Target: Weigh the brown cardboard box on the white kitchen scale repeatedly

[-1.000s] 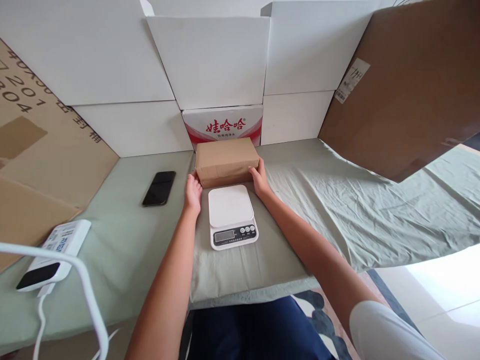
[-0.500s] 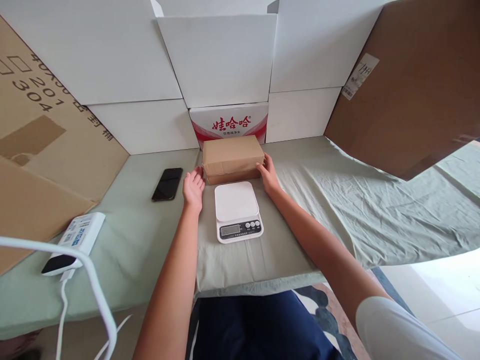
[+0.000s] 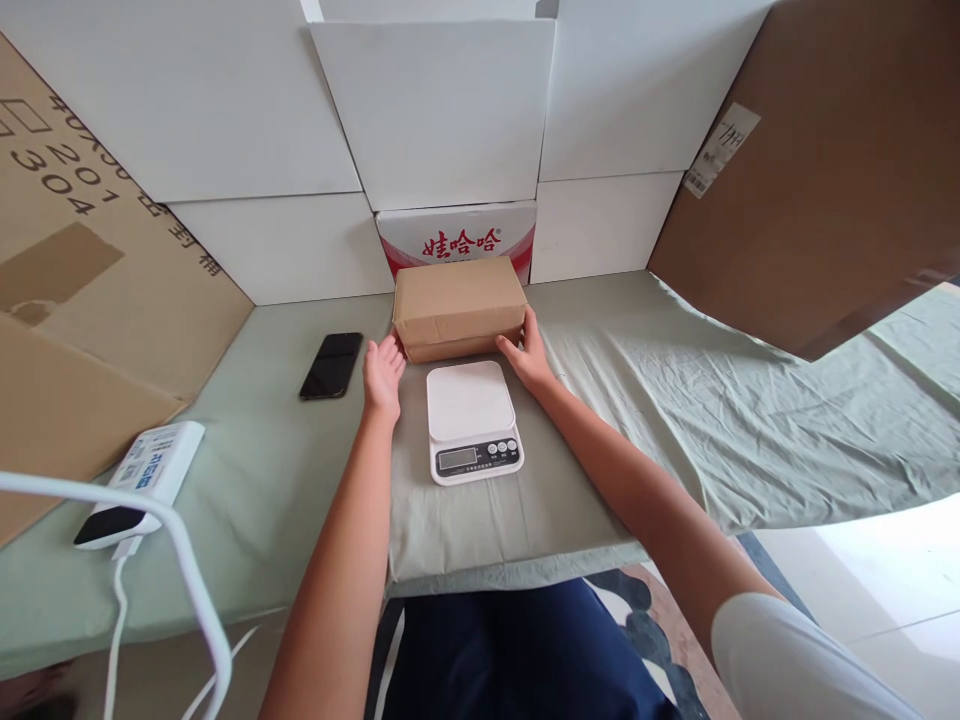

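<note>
A closed brown cardboard box (image 3: pixel 459 305) sits between my two hands, just behind a white digital kitchen scale (image 3: pixel 472 410). My left hand (image 3: pixel 384 375) has its palm turned up, and its fingertips press the box's lower left corner. On the other side, my right hand (image 3: pixel 529 350) grips the lower right corner, its fingers along the side and the thumb at the front bottom edge. Nothing lies on the scale's platform, and its display looks blank. The box's underside is hidden.
A black smartphone (image 3: pixel 331 366) lies left of my left hand. Farther left are a white power strip (image 3: pixel 142 480) and a white cable (image 3: pixel 187 560). White boxes (image 3: pixel 442 115) form a wall behind; large cardboard panels (image 3: pixel 832 180) stand at both sides. Green cloth (image 3: pixel 637 400) covers the table.
The cardboard box has shifted slightly up and left and looks a little larger. My right thumb has slid from its front face to the lower edge.
</note>
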`<control>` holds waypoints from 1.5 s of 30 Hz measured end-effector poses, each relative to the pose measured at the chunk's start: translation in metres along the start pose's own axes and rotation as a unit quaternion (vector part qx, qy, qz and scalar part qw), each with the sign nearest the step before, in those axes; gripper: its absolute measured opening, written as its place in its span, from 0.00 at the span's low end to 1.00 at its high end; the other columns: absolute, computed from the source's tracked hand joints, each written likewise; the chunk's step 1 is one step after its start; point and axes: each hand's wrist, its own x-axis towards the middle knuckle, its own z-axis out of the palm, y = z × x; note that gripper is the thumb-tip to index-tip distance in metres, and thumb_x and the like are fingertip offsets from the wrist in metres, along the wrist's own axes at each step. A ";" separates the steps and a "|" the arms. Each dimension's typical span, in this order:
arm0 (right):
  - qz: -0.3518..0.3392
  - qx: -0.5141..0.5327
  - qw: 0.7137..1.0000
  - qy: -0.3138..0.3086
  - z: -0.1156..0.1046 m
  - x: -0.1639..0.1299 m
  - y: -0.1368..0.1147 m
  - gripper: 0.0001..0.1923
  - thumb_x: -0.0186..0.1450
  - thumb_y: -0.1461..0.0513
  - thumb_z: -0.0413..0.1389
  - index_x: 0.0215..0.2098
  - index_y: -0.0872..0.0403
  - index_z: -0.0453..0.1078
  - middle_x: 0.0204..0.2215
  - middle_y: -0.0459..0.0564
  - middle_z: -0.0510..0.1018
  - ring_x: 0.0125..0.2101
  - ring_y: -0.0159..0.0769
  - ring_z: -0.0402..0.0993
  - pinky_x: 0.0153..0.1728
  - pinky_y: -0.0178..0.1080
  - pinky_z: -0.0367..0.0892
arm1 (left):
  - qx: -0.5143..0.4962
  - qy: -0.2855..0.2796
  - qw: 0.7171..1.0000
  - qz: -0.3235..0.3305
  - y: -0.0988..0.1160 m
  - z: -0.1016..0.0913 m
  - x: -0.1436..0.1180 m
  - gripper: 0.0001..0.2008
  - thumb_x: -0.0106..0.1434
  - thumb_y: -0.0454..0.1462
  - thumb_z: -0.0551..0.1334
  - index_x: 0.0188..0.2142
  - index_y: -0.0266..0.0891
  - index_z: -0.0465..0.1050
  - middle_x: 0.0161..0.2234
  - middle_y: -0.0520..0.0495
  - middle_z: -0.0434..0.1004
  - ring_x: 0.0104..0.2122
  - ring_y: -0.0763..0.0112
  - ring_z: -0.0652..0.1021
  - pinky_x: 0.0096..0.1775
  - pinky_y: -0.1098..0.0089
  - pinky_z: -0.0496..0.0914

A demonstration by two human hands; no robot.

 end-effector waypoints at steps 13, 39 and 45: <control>-0.044 -0.007 0.999 0.027 -0.020 -0.061 -0.040 0.37 0.64 0.40 0.58 0.63 0.50 0.58 0.59 0.61 0.66 0.61 0.55 0.63 0.61 0.58 0.64 | 0.033 0.023 0.995 0.095 0.013 -0.007 -0.093 0.42 0.54 0.68 0.59 0.52 0.40 0.80 0.59 0.33 0.75 0.63 0.45 0.71 0.64 0.48 0.61; -0.027 -0.027 0.999 -0.013 -0.033 -0.094 -0.058 0.37 0.65 0.41 0.55 0.66 0.46 0.52 0.62 0.57 0.62 0.61 0.52 0.62 0.60 0.56 0.65 | 0.046 0.067 0.994 0.066 0.019 -0.023 -0.134 0.39 0.53 0.68 0.58 0.49 0.42 0.81 0.55 0.34 0.78 0.60 0.43 0.73 0.61 0.44 0.62; -0.019 -0.040 0.999 0.000 -0.033 -0.093 -0.061 0.37 0.65 0.39 0.54 0.64 0.46 0.53 0.61 0.57 0.63 0.60 0.52 0.63 0.59 0.56 0.65 | 0.048 0.059 0.995 0.063 0.022 -0.019 -0.135 0.40 0.55 0.69 0.55 0.48 0.41 0.81 0.55 0.33 0.78 0.61 0.43 0.72 0.61 0.44 0.62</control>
